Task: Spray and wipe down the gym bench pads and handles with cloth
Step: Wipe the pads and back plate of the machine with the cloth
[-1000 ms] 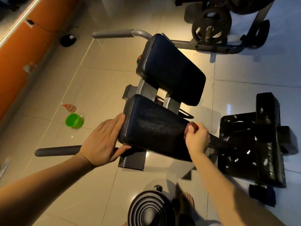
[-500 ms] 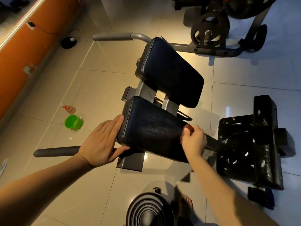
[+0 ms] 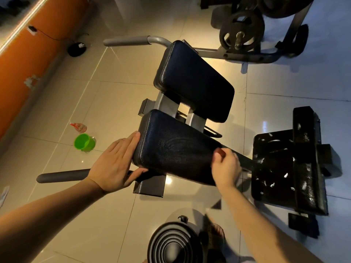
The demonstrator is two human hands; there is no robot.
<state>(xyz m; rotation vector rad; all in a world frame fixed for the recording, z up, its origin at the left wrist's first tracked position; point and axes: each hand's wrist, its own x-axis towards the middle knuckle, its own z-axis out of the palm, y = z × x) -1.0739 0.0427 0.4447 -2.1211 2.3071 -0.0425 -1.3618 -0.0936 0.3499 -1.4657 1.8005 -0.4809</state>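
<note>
The left hand (image 3: 115, 164) lies flat, fingers straight, against the left edge of the near black leather bench cushion (image 3: 176, 150), with its thumb tucked under the lower edge above the dark foam handle bar (image 3: 62, 175). The right hand (image 3: 226, 167) is curled at the cushion's right edge, pinching a small reddish-brown cloth (image 3: 220, 152) of which only a corner shows. Glossy tiled floor (image 3: 95, 99) opens to the left, where a green plastic cup (image 3: 83, 142) and a small spray bottle (image 3: 78, 127) sit well apart from the bench, while a scuffed black footplate (image 3: 288, 168) crowds the right.
</note>
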